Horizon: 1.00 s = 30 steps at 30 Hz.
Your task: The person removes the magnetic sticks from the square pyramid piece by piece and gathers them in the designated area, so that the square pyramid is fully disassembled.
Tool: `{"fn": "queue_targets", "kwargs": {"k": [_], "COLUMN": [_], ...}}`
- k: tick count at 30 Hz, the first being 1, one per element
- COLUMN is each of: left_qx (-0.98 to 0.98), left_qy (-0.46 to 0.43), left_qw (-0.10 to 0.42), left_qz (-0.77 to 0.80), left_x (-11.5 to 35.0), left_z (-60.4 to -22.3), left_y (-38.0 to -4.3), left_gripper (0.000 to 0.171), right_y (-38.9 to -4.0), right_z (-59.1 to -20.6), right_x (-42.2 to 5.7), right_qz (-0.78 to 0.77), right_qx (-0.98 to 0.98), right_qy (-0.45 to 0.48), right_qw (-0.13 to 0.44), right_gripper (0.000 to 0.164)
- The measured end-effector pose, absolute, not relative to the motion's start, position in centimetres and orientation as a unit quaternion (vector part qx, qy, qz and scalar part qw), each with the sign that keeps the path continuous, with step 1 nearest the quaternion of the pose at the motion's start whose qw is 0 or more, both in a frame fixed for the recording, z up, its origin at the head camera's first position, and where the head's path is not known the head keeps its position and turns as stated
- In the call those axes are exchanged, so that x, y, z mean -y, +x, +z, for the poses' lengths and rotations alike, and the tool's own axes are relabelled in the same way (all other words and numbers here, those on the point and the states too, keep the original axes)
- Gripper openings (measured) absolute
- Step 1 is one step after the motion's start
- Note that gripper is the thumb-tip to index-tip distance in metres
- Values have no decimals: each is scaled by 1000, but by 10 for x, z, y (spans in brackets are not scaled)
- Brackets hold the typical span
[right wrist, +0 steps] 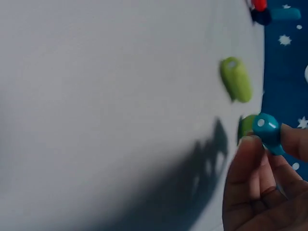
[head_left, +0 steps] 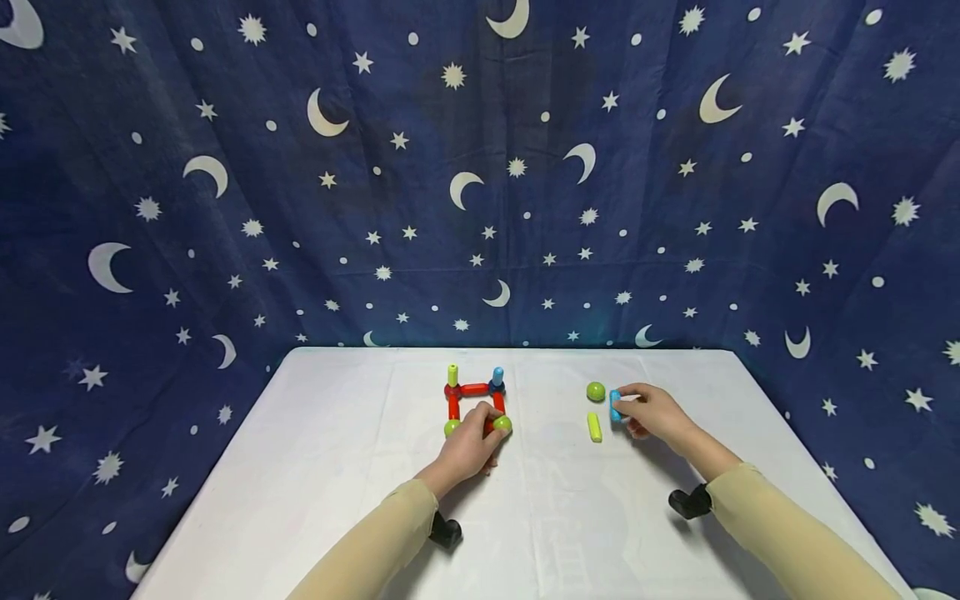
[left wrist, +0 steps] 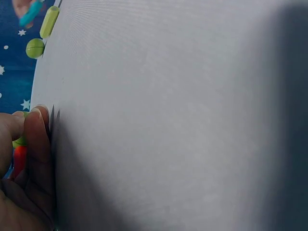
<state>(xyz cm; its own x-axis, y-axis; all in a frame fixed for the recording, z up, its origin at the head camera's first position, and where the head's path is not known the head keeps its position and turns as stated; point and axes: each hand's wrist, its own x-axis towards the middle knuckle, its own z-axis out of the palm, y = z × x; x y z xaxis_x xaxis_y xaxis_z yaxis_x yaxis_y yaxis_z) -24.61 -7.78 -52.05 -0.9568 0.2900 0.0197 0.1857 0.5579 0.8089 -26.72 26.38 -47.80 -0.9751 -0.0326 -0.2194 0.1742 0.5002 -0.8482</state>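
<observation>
My left hand (head_left: pixel 467 448) pinches the green ball (head_left: pixel 502 425) at the near right corner of a square of red rods (head_left: pixel 474 389) and balls. Another green ball (head_left: pixel 452 428) forms its near left corner. At the far corners, a yellow-green rod (head_left: pixel 452 375) stands up on a red ball (head_left: pixel 452 390) and a blue rod (head_left: pixel 498 376) on a dark blue ball (head_left: pixel 497 387). To the right, my right hand (head_left: pixel 654 414) holds a loose blue rod (right wrist: pixel 267 129) between thumb and fingers, its round end dot showing in the right wrist view.
A loose green ball (head_left: pixel 596 392) and a yellow-green rod (head_left: pixel 595 427) lie on the white table (head_left: pixel 555 517), just left of my right hand. A dark blue curtain (head_left: pixel 420 208) with moons and stars hangs behind the table and at its sides.
</observation>
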Motion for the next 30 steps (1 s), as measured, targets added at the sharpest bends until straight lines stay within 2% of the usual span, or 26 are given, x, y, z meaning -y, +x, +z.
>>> {"fn": "queue_targets", "kwargs": {"k": [9,30], "left_qx": [-885,-884], "left_qy": [133,137], "left_qw": [57,54], "left_qz": [443,445], "left_x": [78,77], "left_z": [-521,-520], "left_y": [-246,-246], "left_gripper": [28,30], "right_y": [-255,-255], "right_z": [-492,-499], "right_x": [-270,-265], "right_qz": [-469,-451], "right_qx": [-872,-884], "right_qy": [44,51], "right_qw": [133,115], "right_gripper": [43,45]}}
